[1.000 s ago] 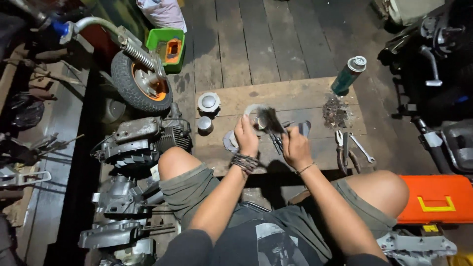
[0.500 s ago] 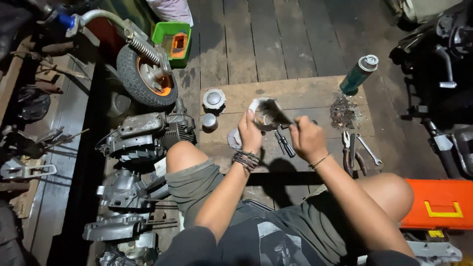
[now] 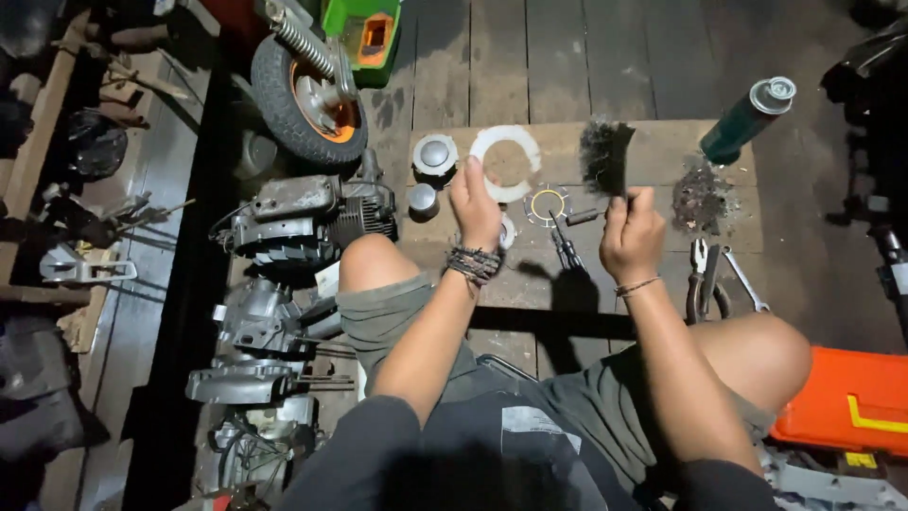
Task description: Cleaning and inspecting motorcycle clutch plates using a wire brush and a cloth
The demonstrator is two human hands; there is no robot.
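My left hand (image 3: 476, 208) holds up a pale flat ring-shaped plate (image 3: 505, 163) above a wooden board (image 3: 643, 284). My right hand (image 3: 632, 233) grips the handle of a dark bristle brush (image 3: 605, 156), held upright to the right of the ring. Between my hands, on the board, lies a thin ring with a yellow rim (image 3: 548, 205) and a screwdriver (image 3: 566, 248). A bead bracelet is on my left wrist.
A round metal cap (image 3: 434, 153) and a small cylinder (image 3: 422, 201) sit left of my hands. Green spray can (image 3: 746, 121), debris pile (image 3: 700, 194) and pliers (image 3: 705, 281) lie right. Engine parts (image 3: 303, 222), a small wheel (image 3: 305, 99) at left; orange toolbox (image 3: 846, 402) at right.
My hands have separated: the left lifted the pale ring up and away, and the right raised the brush off it. The view shifted down.
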